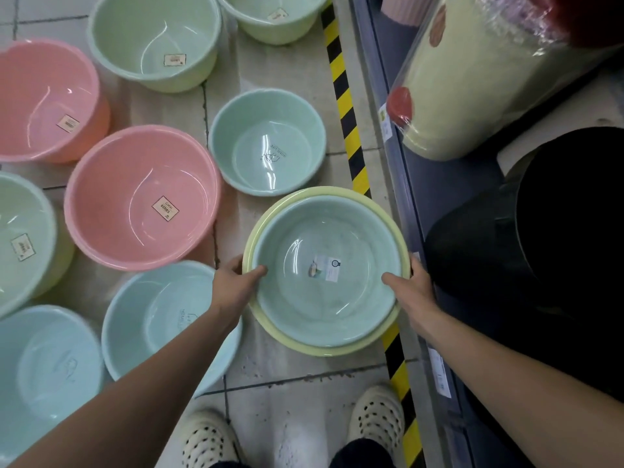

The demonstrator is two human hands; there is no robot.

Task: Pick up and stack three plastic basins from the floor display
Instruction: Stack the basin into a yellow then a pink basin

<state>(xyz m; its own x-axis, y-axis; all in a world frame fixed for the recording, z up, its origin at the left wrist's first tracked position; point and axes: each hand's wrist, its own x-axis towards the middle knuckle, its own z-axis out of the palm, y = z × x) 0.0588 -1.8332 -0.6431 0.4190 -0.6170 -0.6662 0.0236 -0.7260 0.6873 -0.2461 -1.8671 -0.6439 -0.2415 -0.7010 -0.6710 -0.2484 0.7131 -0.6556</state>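
Note:
A pale teal basin (324, 298) sits nested inside a yellow-green basin (305, 344), and I hold the pair up over the floor. My left hand (236, 283) grips the left rim with the thumb inside the teal basin. My right hand (410, 287) grips the right rim the same way. A smaller teal basin (266, 143) stands on the tiles just beyond the stack. A label lies on the bottom of the held teal basin.
Several more basins cover the floor: pink basins (141, 194) at left, green ones (155, 38) at top, light blue ones (162, 319) under my left arm. A yellow-black striped tape (347, 106) edges a shelf unit (425, 184) at right. My shoes (378, 420) stand below.

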